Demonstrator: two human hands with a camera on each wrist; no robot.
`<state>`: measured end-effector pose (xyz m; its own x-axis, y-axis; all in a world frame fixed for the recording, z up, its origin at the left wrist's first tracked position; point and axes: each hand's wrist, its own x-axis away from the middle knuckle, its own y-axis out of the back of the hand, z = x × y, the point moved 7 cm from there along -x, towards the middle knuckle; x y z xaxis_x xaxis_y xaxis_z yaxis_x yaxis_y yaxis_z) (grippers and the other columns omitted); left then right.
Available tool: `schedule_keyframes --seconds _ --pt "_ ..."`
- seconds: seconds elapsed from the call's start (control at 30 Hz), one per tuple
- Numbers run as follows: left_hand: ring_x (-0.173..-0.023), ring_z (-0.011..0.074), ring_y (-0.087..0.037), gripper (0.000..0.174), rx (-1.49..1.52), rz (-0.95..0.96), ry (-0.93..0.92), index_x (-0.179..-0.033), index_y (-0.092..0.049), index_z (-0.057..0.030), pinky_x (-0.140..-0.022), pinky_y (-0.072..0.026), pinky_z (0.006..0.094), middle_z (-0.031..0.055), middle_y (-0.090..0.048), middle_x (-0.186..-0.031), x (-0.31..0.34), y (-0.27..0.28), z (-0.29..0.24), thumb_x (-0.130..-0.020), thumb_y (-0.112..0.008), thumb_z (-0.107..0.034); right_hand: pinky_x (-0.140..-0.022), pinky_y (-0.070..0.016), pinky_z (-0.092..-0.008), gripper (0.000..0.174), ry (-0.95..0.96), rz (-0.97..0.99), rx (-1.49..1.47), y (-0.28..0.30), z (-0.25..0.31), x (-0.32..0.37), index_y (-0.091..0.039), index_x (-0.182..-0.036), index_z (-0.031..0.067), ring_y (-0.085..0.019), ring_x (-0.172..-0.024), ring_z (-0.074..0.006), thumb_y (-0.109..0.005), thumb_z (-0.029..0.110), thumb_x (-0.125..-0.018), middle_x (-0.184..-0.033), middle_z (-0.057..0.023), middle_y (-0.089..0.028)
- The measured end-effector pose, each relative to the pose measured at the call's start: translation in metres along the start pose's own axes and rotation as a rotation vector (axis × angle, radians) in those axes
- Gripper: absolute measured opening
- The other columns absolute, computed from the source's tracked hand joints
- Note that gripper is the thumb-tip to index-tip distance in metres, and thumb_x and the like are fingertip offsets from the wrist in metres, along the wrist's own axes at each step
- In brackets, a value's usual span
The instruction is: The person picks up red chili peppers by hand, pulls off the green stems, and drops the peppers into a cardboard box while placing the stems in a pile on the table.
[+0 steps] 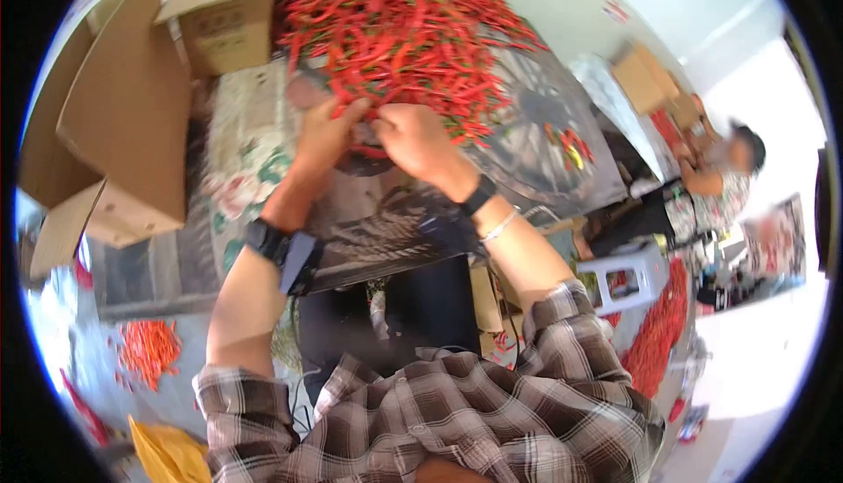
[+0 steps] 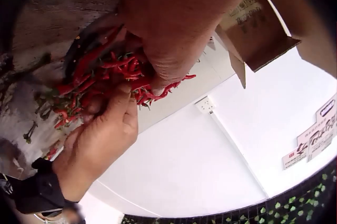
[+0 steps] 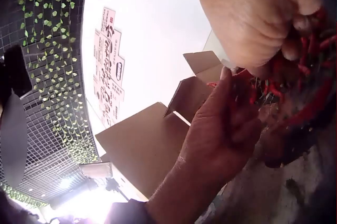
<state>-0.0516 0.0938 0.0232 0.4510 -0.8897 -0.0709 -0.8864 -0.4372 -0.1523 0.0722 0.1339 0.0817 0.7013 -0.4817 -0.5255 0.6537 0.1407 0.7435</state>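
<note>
A large heap of long red chili peppers (image 1: 378,31), some with green stems, covers the back of the table. My left hand (image 1: 325,136) and right hand (image 1: 421,142) work close together at its front edge, fingers curled and thumbs facing. Between the fingertips, each hand pinches at red chilies. In the left wrist view the right hand (image 2: 102,137) brings thumb and finger together beside a bunch of chilies (image 2: 124,69). The right wrist view has the left hand (image 3: 216,134) with its thumb raised against the right hand (image 3: 253,19). The palms hide most of the held chilies.
At the left stand an open cardboard box (image 1: 132,105) and another box (image 1: 224,31) containing chilies. A few loose peppers (image 1: 571,145) lie on the table (image 1: 544,184) at right. Chilies (image 1: 149,351) are piled on the floor. A person (image 1: 716,180) sits beyond a plastic stool (image 1: 628,277).
</note>
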Motion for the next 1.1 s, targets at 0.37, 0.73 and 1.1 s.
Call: schedule_keyframes --seconds 0.37,0.73,1.1 --pt "-0.044 0.0034 -0.030 0.023 0.255 0.276 0.222 -0.079 -0.055 -0.0107 -0.040 -0.0189 0.0212 -0.0067 -0.039 -0.055 0.003 -0.007 0.010 -0.090 -0.061 -0.030 -0.059 -0.0442 -0.0470 0.020 0.090 0.064 -0.031 0.012 0.021 0.011 -0.054 -0.063 0.0024 -0.058 -0.067 -0.0368 -0.060 0.014 -0.078 -0.065 -0.0163 -0.055" --pt "-0.041 0.0027 -0.029 0.021 0.258 0.429 0.345 -0.078 -0.057 -0.0126 -0.039 -0.0174 0.0211 -0.0075 -0.042 -0.056 0.013 -0.020 0.013 -0.090 -0.062 -0.029 -0.056 -0.0465 -0.0422 0.012 0.253 0.065 0.042 0.020 0.040 0.029 -0.054 -0.073 0.0048 -0.058 -0.065 -0.0332 -0.061 0.012 -0.080 -0.071 -0.0120 -0.056" --pt "-0.041 0.0033 -0.033 0.019 0.487 0.513 0.424 -0.081 -0.056 -0.0087 -0.035 -0.0196 0.0190 -0.0015 -0.048 -0.061 0.016 -0.026 0.012 -0.091 -0.060 -0.024 -0.052 -0.0452 -0.0390 0.010 0.345 0.065 0.081 0.025 0.066 0.032 -0.052 -0.074 0.0062 -0.056 -0.060 -0.0299 -0.060 0.008 -0.080 -0.066 -0.0098 -0.048"
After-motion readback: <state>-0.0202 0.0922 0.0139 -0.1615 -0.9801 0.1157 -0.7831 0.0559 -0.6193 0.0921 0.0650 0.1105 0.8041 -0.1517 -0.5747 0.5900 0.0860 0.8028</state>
